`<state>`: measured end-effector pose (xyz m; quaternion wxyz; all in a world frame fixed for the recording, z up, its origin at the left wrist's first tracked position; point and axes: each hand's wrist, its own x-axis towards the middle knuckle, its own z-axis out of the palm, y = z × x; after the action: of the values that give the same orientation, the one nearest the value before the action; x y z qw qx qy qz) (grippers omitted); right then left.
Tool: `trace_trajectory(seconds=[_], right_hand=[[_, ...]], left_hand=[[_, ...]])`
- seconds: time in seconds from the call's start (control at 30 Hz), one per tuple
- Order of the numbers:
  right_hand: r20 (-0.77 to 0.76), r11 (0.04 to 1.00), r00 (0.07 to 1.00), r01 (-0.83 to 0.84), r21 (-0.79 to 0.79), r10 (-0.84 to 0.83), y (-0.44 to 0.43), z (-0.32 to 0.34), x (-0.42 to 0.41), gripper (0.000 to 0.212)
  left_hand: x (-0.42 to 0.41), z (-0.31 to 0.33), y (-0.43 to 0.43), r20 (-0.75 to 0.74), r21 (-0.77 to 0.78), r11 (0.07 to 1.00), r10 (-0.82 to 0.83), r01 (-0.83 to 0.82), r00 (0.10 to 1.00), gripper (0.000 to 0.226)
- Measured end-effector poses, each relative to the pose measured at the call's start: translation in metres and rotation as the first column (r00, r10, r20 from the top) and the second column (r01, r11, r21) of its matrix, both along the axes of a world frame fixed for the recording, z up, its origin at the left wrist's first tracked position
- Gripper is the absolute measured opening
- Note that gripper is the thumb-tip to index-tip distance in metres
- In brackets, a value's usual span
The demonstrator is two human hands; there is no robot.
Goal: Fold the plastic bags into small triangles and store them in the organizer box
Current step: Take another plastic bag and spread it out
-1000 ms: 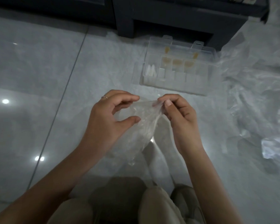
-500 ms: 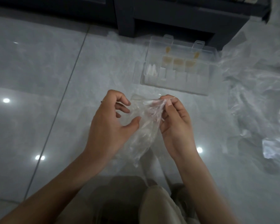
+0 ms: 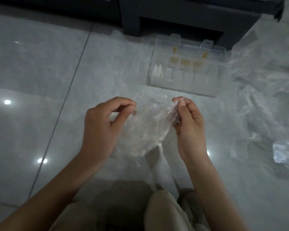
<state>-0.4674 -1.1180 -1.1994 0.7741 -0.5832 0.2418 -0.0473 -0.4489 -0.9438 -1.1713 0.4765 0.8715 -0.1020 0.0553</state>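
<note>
Clear plastic bag (image 3: 145,130) held in the air between both hands, its upper edge stretched from hand to hand and its lower end hanging in a rumpled point above the person's knees (image 3: 165,212). Left hand (image 3: 105,124) pinches the bag's left upper edge between thumb and curled forefinger. Right hand (image 3: 188,124) pinches the right upper corner, with its fingers curled round gathered film. Organizer box (image 3: 182,88) lies open on the floor beyond the hands and apart from them, its far edge near the foot of a dark cabinet (image 3: 173,15). White folded pieces fill its leftmost compartment and yellowish ones sit farther back. A heap of loose bags (image 3: 265,97) lines the right side. Glossy tile floor (image 3: 40,77), crossed by one grout line, stretches away to the left.
</note>
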Motion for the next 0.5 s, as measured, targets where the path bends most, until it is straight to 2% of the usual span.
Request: trace_trajectory(seconds=[0.1,0.2,0.3,0.4,0.5], right_hand=[[0.037,0.992,0.999,0.025,-0.124,-0.020,-0.006,-0.003,0.000,0.030],[0.041,0.996,0.997,0.063,-0.068,-0.060,-0.007,-0.004,0.001,0.030],[-0.002,0.980,0.994,0.104,0.172,-0.106,-0.004,-0.001,0.001,0.024],[0.003,0.870,0.995,0.083,0.486,-0.097,0.002,0.000,0.003,0.019],[0.028,0.761,0.996,0.045,0.648,-0.082,0.006,0.000,0.005,0.008]], left_hand=[[0.003,0.002,0.002,-0.011,-0.010,1.000,-0.006,0.006,1.000,0.006],[0.000,0.005,0.000,-0.131,-0.129,0.992,-0.030,0.013,0.991,0.010],[-0.008,0.003,-0.008,-0.235,-0.144,0.989,-0.078,0.044,0.969,0.029],[-0.016,-0.003,-0.017,-0.200,-0.063,0.993,-0.115,0.104,0.973,0.037],[-0.017,-0.004,-0.020,-0.185,-0.078,0.994,-0.090,0.076,0.979,0.044]])
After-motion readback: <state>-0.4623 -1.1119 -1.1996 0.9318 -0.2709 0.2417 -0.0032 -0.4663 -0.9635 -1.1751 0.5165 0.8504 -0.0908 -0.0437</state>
